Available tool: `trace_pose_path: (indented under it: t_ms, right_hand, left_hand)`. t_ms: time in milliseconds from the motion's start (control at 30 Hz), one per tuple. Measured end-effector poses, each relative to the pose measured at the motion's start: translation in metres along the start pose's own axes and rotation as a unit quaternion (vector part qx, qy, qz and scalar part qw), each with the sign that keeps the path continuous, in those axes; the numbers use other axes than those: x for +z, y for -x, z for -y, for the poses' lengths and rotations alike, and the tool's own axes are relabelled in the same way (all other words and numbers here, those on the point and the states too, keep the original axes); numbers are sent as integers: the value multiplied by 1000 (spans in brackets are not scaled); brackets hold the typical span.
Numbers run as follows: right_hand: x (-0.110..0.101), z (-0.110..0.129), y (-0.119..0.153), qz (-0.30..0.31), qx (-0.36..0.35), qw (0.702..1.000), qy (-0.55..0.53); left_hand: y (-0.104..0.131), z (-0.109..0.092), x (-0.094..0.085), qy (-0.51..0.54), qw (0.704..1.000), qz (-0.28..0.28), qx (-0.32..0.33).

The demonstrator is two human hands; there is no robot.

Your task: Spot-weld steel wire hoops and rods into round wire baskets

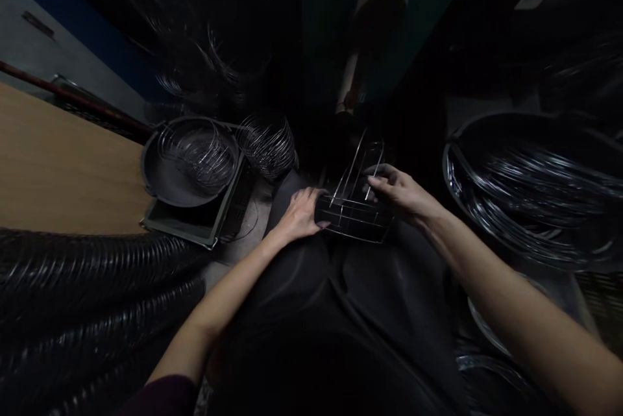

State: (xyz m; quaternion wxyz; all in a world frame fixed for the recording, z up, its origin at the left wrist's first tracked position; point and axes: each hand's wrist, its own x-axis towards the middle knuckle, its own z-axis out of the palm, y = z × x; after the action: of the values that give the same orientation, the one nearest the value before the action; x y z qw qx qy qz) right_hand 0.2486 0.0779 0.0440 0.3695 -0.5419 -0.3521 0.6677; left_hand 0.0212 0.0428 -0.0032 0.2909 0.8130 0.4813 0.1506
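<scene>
Over my lap is a wire rack (357,202) made of thin shiny rods, dim against the dark clothing. My left hand (302,213) grips its left side, with the thumb below and the fingers above. At the other side, my right hand (389,187) pinches a bent metal wire (374,172) between thumb and fingers. This wire stands up above the rack, and whether the two are joined I cannot tell. Part of the rack's far side is lost in shadow.
Left of my knees, a round basin (168,176) with wire rings sits on a grey crate (189,234). Beside it lies a bundle of wire rings (270,143). A large tub (450,169) to the right holds bent rods. A machine spindle (348,82) hangs ahead.
</scene>
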Motion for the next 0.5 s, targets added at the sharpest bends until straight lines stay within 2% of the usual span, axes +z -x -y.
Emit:
trace_pose_path:
  t_ms: [133,267,367,500]
  right_hand:
    - [6,1,-7,-3,7,1000,14]
    - [12,20,-15,-26,-21,999,23]
    - [18,37,-23,-21,-31,999,16]
    - [27,59,-31,-10,-61,998,29]
  left_hand:
    - [-6,4,-8,42,999,-6,8]
    - [-13,5,-28,64,998,-5,4]
    - [-23,7,-44,71,997,-12,-1]
    - [-39,9,-65,78,996,-33,35]
